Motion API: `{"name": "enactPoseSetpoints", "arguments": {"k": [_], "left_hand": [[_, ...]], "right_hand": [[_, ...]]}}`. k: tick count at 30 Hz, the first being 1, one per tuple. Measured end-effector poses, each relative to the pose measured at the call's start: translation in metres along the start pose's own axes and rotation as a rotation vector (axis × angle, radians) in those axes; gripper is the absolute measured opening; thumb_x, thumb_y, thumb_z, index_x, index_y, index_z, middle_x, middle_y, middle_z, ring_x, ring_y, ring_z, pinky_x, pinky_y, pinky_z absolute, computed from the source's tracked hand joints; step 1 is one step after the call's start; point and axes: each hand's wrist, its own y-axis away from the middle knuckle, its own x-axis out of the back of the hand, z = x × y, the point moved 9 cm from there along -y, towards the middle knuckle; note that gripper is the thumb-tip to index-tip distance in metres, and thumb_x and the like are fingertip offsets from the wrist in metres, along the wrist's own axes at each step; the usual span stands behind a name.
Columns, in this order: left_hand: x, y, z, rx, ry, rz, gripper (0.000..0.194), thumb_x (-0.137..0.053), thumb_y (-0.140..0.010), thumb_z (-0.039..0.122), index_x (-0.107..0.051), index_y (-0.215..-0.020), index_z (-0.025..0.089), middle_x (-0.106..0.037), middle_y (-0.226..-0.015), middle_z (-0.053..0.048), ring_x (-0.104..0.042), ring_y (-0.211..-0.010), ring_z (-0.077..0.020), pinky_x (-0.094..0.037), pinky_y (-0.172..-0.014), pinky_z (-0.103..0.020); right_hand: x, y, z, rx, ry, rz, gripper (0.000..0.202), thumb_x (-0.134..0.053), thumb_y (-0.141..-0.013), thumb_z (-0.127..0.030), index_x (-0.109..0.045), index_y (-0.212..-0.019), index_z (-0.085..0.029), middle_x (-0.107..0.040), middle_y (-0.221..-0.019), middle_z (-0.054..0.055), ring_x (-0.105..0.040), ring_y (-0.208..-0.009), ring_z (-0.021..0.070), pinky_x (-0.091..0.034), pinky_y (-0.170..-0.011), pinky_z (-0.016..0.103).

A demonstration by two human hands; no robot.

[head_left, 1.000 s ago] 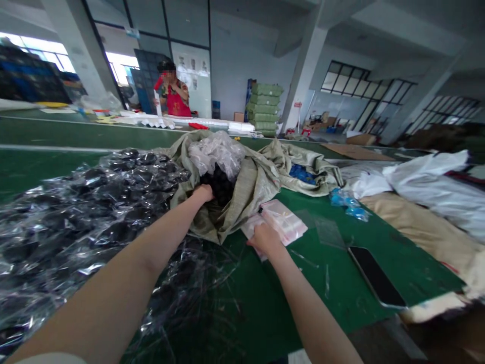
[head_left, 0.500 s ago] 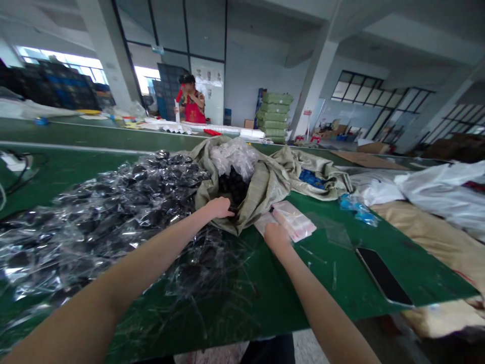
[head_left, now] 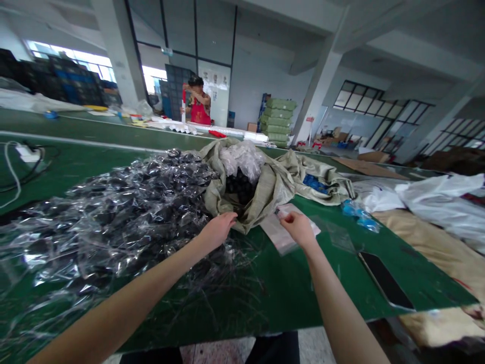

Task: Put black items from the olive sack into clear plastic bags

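My left hand (head_left: 220,228) is closed at the near rim of an olive woven sack (head_left: 271,197). Whatever its fingertips hold, if anything, is too small to make out. Dark rounded pieces (head_left: 240,187) fill the sack's mouth, under crumpled clear film (head_left: 244,157). Over a flat stack of clear plastic bags (head_left: 312,228), my right hand (head_left: 299,228) has its fingers pinched at the top of a plastic bag (head_left: 279,235). To the left spreads a big heap of dark items in clear wrappers (head_left: 151,194).
A phone (head_left: 385,280) lies on the green table (head_left: 273,298) at the right. Behind the stack sits a second sack (head_left: 337,189) with blue pieces, beside blue wrapped items (head_left: 359,215). A cable plug (head_left: 28,152) is at far left. Across the tables stands a person in a red apron (head_left: 200,111).
My left hand has drawn back slightly from the sack's mouth. My right hand has moved right and its fingers have turned toward the bag's top. The view has shifted slightly.
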Motion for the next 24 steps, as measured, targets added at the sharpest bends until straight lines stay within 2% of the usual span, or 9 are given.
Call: {"name": "enactPoseSetpoints", "arguments": {"k": [4,7,9,11,15,17,20,22,24], "left_hand": [[-0.004,0.017,0.004,0.064,-0.061,-0.108,0.043,-0.038,-0.096,0.048,-0.069,-0.095,0.019,-0.070,-0.079,-0.009,-0.068,-0.076,-0.0239,-0.050,-0.071,-0.033],[0.005,0.024,0.019,0.053,-0.065,-0.130,0.046,-0.047,-0.089,0.056,-0.068,-0.090,0.016,-0.069,-0.087,-0.013,-0.067,-0.082,-0.0262,-0.051,-0.075,-0.036],[0.011,0.026,0.032,0.008,-0.021,-0.143,0.049,-0.053,-0.085,0.056,-0.067,-0.105,0.014,-0.067,-0.107,-0.017,-0.064,-0.099,-0.0300,-0.049,-0.087,-0.042],[0.010,0.028,0.041,-0.034,0.074,-0.205,0.055,-0.049,-0.088,0.055,-0.062,-0.123,0.014,-0.060,-0.128,-0.018,-0.055,-0.119,-0.0327,-0.040,-0.102,-0.048],[0.003,0.030,0.046,-0.057,0.421,-0.355,0.050,-0.032,-0.097,0.031,-0.044,-0.144,0.018,-0.061,-0.134,-0.009,-0.055,-0.125,-0.0224,-0.036,-0.110,-0.040],[0.006,0.026,0.038,-0.043,0.530,-0.298,0.057,-0.042,-0.088,0.018,-0.041,-0.146,0.018,-0.059,-0.137,-0.008,-0.054,-0.127,-0.0211,-0.035,-0.112,-0.037],[0.008,0.020,0.023,-0.002,0.695,-0.258,0.070,-0.051,-0.071,0.006,-0.049,-0.140,0.016,-0.050,-0.145,-0.010,-0.047,-0.134,-0.0236,-0.030,-0.116,-0.039],[0.008,0.015,0.016,0.066,0.880,-0.269,0.070,-0.052,-0.070,0.007,-0.049,-0.140,0.014,-0.050,-0.145,-0.013,-0.050,-0.131,-0.0245,-0.035,-0.113,-0.040],[0.013,0.011,0.011,0.129,0.996,-0.253,0.060,-0.051,-0.079,0.015,-0.049,-0.139,0.012,-0.057,-0.138,-0.014,-0.055,-0.126,-0.0246,-0.037,-0.111,-0.042]], "right_hand": [[0.021,-0.001,-0.011,0.051,-0.666,0.037,0.030,-0.075,-0.066,-0.043,-0.055,-0.068,-0.020,-0.071,-0.069,0.005,-0.069,-0.068,0.0212,-0.053,-0.065,0.032],[0.018,0.000,-0.026,0.044,-0.952,-0.073,0.038,-0.083,-0.057,-0.043,-0.055,-0.071,-0.021,-0.072,-0.070,0.004,-0.070,-0.069,0.0212,-0.056,-0.069,0.033],[0.017,0.001,-0.037,0.053,-1.005,-0.136,0.040,-0.086,-0.055,-0.041,-0.058,-0.075,-0.021,-0.073,-0.073,0.003,-0.071,-0.070,0.0204,-0.056,-0.070,0.033],[0.017,0.002,-0.048,0.073,-1.021,-0.182,0.041,-0.087,-0.055,-0.039,-0.061,-0.080,-0.020,-0.074,-0.075,0.003,-0.071,-0.069,0.0194,-0.055,-0.070,0.031],[0.021,0.000,-0.066,0.113,-1.029,-0.268,0.044,-0.087,-0.056,-0.036,-0.063,-0.089,-0.020,-0.074,-0.075,0.002,-0.069,-0.067,0.0172,-0.053,-0.068,0.029],[0.027,-0.001,-0.076,0.144,-0.996,-0.302,0.043,-0.087,-0.056,-0.036,-0.065,-0.089,-0.019,-0.073,-0.073,0.001,-0.068,-0.066,0.0161,-0.052,-0.067,0.028],[0.036,-0.005,-0.093,0.201,-0.958,-0.348,0.042,-0.087,-0.055,-0.035,-0.067,-0.087,-0.018,-0.072,-0.071,0.000,-0.067,-0.064,0.0151,-0.052,-0.066,0.027],[0.041,-0.007,-0.104,0.238,-0.952,-0.382,0.041,-0.087,-0.055,-0.035,-0.067,-0.086,-0.018,-0.072,-0.070,0.000,-0.067,-0.064,0.0149,-0.052,-0.066,0.028],[0.044,-0.010,-0.113,0.278,-0.949,-0.406,0.040,-0.087,-0.056,-0.035,-0.068,-0.086,-0.018,-0.072,-0.071,0.001,-0.066,-0.064,0.0148,-0.052,-0.065,0.028]]}}
